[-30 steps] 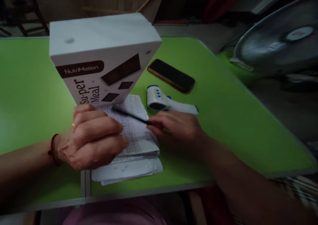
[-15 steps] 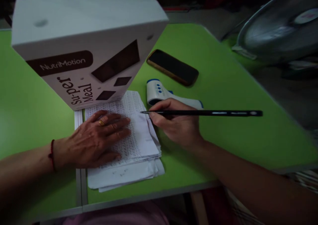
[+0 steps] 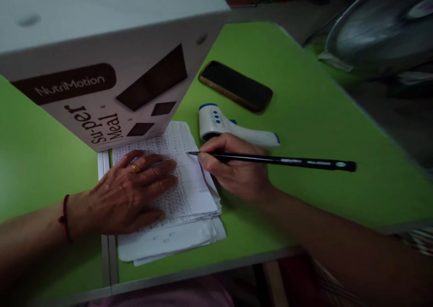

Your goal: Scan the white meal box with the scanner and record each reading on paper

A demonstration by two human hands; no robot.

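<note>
A stack of papers covered in dense handwriting lies on the green table. My left hand rests flat on the top sheet, fingers spread, with a ring on one finger and a red cord at the wrist. On the right edge of the stack, my right hand pinches a long black pencil near its point. The pencil's tip is at the upper right part of the written sheet; whether it touches the paper I cannot tell. Just behind my right hand lies a white and blue infrared thermometer.
A tall white box printed "NutriMotion" stands at the papers' far edge. A dark phone lies beyond the thermometer. A metal seam crosses the green table. A large round metal object is at the upper right.
The pencil's far end has tipped slightly toward me, and its point has shifted a little left. My left hand stays on the papers. The view has shifted, so the box looks larger.
</note>
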